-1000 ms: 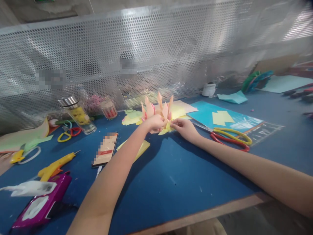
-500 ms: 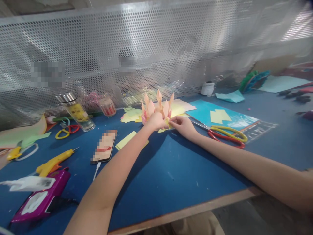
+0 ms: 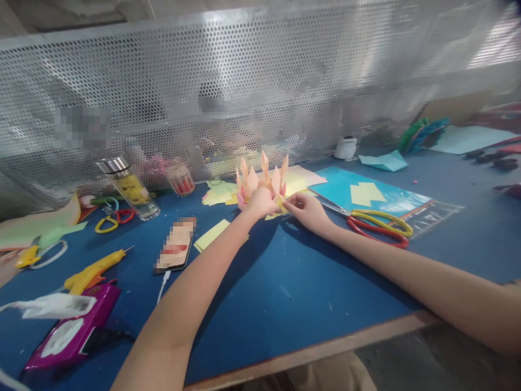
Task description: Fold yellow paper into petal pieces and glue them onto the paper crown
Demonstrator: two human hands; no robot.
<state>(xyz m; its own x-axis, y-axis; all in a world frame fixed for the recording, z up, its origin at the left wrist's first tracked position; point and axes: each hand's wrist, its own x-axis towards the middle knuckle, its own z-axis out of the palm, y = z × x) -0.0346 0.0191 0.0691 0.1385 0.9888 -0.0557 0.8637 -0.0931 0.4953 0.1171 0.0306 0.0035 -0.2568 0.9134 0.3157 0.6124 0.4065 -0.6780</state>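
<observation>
As the pink paper flower [image 3: 253,180] stands tips upward just beyond our left hand [image 3: 261,203], this hand is nearer, fingers curled against the base; our right hand [image 3: 307,210], almost closed, is to the flower's right; what either grips, we cannot tell.

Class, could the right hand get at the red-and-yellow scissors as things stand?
Probably yes: the red-and-yellow scissors lie beside the right hand, handles uncovered, though that hand is at the folded paper piece.

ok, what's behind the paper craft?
Paper sheets show either side, mesh screen beyond. What's directly behind the lower craft is covered by it and the left hand.
</observation>
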